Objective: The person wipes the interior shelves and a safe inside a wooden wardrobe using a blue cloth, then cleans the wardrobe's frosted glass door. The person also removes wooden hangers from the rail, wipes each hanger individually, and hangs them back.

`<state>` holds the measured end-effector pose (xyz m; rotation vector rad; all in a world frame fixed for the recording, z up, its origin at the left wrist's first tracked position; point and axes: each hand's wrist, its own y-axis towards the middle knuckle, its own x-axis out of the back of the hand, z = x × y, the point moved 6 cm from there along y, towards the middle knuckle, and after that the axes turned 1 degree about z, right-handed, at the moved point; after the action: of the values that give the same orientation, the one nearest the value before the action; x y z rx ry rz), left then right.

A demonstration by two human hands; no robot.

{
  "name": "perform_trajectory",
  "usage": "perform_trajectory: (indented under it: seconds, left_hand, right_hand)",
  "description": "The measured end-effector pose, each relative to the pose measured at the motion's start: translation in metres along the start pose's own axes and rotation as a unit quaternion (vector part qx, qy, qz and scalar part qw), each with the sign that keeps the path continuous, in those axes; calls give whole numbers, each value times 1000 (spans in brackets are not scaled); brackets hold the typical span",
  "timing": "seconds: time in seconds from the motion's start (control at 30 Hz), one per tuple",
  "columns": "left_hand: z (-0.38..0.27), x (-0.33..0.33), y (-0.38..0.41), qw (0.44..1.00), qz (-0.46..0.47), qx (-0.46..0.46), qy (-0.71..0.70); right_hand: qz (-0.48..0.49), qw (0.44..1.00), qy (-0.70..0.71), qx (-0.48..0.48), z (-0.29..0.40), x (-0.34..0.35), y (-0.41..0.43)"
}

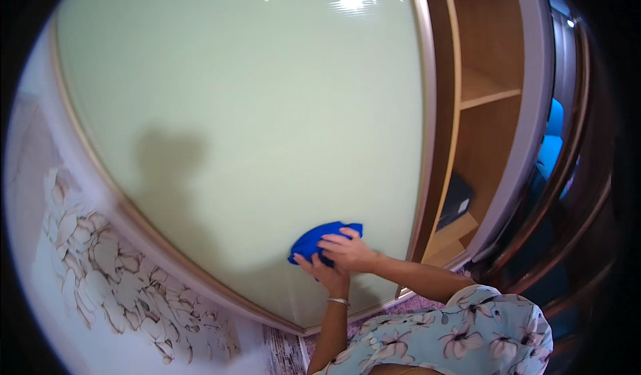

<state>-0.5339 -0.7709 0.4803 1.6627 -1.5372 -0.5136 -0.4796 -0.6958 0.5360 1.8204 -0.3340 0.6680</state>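
Note:
A blue cloth (313,239) lies pressed against the pale green glossy panel of a sliding wardrobe door (280,125), low down and right of its middle. My left hand (328,276), with a bracelet at the wrist, holds the lower edge of the cloth. Just right of it, my right hand (350,252) rests on the cloth with fingers spread over it. The two hands touch or overlap. Part of the cloth is hidden under my fingers.
Right of the door's metal frame (425,125), open wooden shelves (488,95) hold a dark box (455,202). A wall with a floral pattern (125,285) stands at the left. Dark polished wooden rails (541,245) curve along the right. Pinkish carpet (400,305) shows below.

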Motion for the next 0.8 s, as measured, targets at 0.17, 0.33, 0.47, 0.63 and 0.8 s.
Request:
perform_trajectory:
  seconds: [0.17, 0.33, 0.47, 0.63, 0.8]
  left_hand:
    - [-76, -49, 22, 982, 83, -171, -15]
    - [-136, -48, 96, 969, 43, -242, 6]
    - [-117, -26, 104, 977, -39, -211, -1]
    - [-70, -51, 31, 988, -93, -125, 10]
    - [-75, -107, -49, 997, 25, -69, 21]
  right_hand:
    - [-92, 985, -65, -128, -68, 71, -25]
    - [-225, 958, -63, -168, -96, 123, 26]
    - [-223, 968, -44, -107, -83, 113, 55]
    - [-93, 995, -11, -21, -64, 77, 11]
    - [48, 999, 8, -21, -91, 74, -71]
